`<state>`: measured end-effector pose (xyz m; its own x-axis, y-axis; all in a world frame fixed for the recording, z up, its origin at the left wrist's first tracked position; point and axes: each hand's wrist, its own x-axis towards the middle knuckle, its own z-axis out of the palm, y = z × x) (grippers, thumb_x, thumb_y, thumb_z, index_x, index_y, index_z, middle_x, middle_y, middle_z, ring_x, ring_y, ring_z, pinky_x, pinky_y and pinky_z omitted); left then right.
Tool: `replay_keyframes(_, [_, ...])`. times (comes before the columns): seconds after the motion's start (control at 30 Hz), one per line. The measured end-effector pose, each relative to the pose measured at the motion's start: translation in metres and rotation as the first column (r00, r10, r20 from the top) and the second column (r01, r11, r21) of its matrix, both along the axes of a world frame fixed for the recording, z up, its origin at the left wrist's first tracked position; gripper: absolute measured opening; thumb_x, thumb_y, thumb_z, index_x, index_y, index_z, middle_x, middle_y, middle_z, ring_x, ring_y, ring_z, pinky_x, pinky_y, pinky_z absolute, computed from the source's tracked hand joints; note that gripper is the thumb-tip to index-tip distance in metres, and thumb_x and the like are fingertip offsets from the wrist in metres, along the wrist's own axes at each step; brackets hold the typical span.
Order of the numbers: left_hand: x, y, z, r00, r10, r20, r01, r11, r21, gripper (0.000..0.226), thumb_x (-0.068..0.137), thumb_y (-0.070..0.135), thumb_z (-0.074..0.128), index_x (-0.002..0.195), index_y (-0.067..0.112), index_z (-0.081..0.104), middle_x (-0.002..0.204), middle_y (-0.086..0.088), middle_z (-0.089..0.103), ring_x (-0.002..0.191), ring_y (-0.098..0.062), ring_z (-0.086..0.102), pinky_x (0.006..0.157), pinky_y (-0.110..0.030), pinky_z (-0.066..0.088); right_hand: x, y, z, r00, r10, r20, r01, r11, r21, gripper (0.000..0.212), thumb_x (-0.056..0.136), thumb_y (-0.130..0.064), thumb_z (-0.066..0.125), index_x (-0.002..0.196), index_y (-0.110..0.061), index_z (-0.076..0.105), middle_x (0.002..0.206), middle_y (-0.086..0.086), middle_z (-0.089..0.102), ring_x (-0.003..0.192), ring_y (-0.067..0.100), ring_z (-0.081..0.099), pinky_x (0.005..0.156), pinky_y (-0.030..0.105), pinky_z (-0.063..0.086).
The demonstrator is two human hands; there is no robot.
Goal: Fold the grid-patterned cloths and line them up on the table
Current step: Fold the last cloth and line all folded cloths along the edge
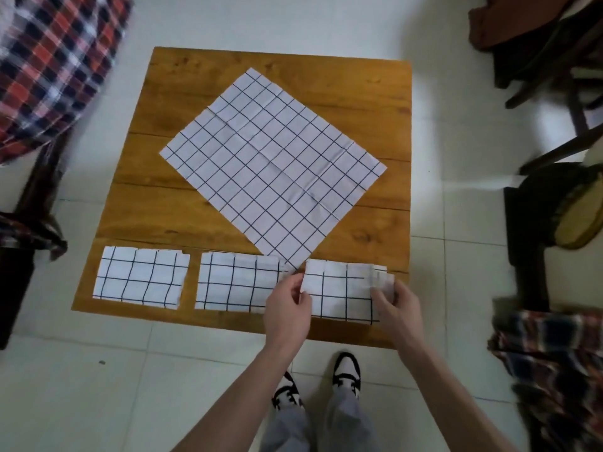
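A wooden table (137, 177) carries white cloths with a black grid. One large cloth (274, 164) lies unfolded and flat, turned like a diamond, in the middle. Along the near edge sit three folded cloths in a row: one at the left (142, 277), one in the middle (236, 282), one at the right (342, 293). My left hand (287, 308) pinches the left edge of the right folded cloth. My right hand (396, 303) pinches its right edge, where the layers look blurred.
White tiled floor surrounds the table. A red and blue plaid fabric (55, 66) lies at the far left. Dark wooden chairs (554, 197) stand to the right, with another plaid cloth (551, 353) at the near right. My shoes (346, 373) stand just below the table's near edge.
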<state>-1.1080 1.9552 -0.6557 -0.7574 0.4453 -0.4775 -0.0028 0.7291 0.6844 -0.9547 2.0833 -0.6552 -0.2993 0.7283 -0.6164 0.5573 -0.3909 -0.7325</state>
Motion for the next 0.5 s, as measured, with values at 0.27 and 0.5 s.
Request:
replay_keyframes(0.27, [-0.002,-0.011,-0.011,0.996,-0.053,-0.067,0.05,0.998,-0.049,0.041,0.101,0.014,0.063,0.141,0.022,0.06,0.125,0.008,0.064,0.109,-0.009,0.062,0.094,-0.029,0.058,-0.005,-0.013,-0.014,0.998,0.054,0.045,-0.057,0.996,0.07,0.013,0.101,-0.026,0.066,0.113,-0.03,0.062,0.102,-0.004,0.072,0.093,0.018,0.07,0.084,0.041,0.063])
replay_keyframes(0.5, [-0.013,-0.017,-0.026,0.98,-0.148,-0.136,0.136,0.986,-0.092,0.042,0.099,0.017,0.066,0.14,0.025,0.061,0.126,0.006,0.061,0.115,-0.012,0.059,0.095,-0.032,0.059,-0.011,-0.018,-0.021,0.992,0.065,0.107,-0.08,0.987,0.137,0.036,0.098,-0.032,0.069,0.132,-0.025,0.059,0.116,-0.01,0.069,0.108,0.014,0.067,0.094,0.046,0.06])
